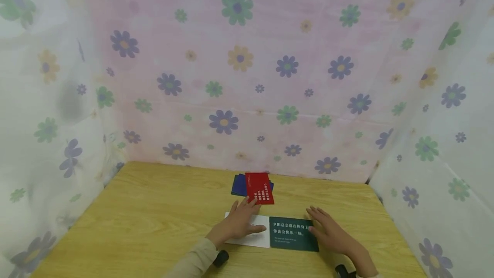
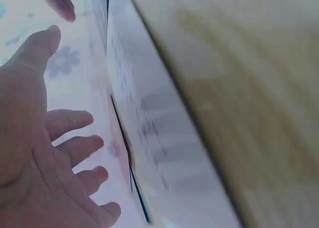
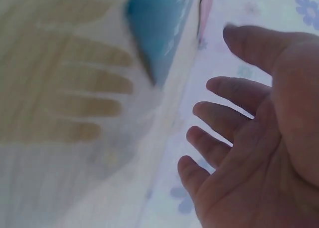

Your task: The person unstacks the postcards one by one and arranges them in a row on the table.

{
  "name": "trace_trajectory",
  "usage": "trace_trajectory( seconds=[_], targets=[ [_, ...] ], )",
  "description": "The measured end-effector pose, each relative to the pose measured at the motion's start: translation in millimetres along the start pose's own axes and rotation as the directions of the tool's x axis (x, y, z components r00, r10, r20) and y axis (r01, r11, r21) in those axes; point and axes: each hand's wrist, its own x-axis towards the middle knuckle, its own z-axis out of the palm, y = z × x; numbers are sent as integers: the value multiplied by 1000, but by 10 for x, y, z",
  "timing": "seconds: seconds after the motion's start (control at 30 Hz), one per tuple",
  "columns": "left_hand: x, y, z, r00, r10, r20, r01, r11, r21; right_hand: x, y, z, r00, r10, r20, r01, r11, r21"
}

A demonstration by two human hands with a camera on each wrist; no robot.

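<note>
An opened card or booklet lies flat near the front of the table. Its left half is a white page (image 1: 260, 241) and its right half a dark green page (image 1: 287, 243) with white lettering. Over the white page my left hand (image 1: 240, 222) hovers, fingers spread, covering much of it; the left wrist view shows the palm beside the page's printed face (image 2: 164, 138). At the green page's right edge is my right hand (image 1: 328, 233), thumb overlapping the corner. The right wrist view has its fingers (image 3: 224, 123) extended and holding nothing.
Beyond the left hand's fingertips a red card (image 1: 259, 185) with white lettering lies over a blue card (image 1: 239, 185). The wooden table (image 1: 154, 209) is enclosed at the back and sides by flowered cloth (image 1: 262, 98). A dark object (image 1: 221, 258) sits by the left wrist.
</note>
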Motion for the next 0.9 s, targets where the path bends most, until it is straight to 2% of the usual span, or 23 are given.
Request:
trace_trajectory(
  seconds=[0.1,0.27,0.47,0.57,0.73,0.9],
  targets=[
    [23,-55,-52,1000,-8,3,8,1000,-15,145,-117,27,999,-41,-2,41,999,13],
    [35,-103,-93,1000,-22,22,23,999,-39,440,-306,155,999,-40,36,38,997,63],
    [14,-172,-123,999,-39,12,39,999,-12,826,-409,361,994,-56,94,51,997,62],
    [-1,-207,-147,999,-31,-11,31,999,18,1011,-428,417,990,-94,107,91,995,27],
    [-10,-267,-162,999,-21,-49,28,990,135,1304,-440,469,990,-97,105,106,991,-79],
    [-9,-338,-206,993,-78,-85,91,982,163,1474,-461,503,993,-55,106,68,990,-124]
  ],
)
